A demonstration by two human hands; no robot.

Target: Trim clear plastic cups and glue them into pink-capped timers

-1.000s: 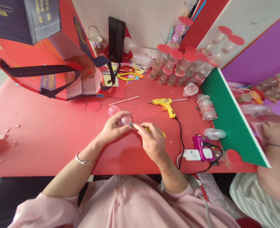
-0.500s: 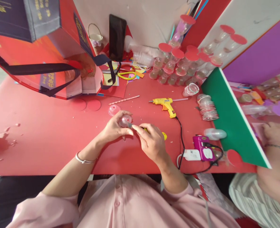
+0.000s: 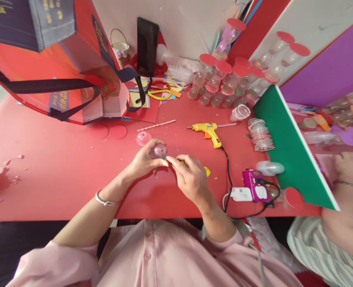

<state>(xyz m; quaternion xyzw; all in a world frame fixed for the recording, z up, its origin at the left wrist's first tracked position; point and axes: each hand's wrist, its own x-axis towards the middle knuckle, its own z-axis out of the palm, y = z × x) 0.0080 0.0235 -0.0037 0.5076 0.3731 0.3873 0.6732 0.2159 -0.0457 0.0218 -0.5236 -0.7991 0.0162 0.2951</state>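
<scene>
My left hand is closed round a small clear plastic dome lid, thumb below and fingers over its far side. In my right hand is a yellow craft knife, mostly covered by the palm and fingers. Its short blade is against or very close to the lid's near side; actual contact is too small to make out. Just beyond my left fingers, another clear dome lid with a hole in its top rests on the red table.
A yellow glue gun lies right of my hands, its cord trailing to a purple power adapter. Stacked lids stand by a green divider. A red bag occupies the left; another person's arm is at right.
Both hands keep nearly the same pose, with the blade still at the lid. The whole view has shifted very slightly.
</scene>
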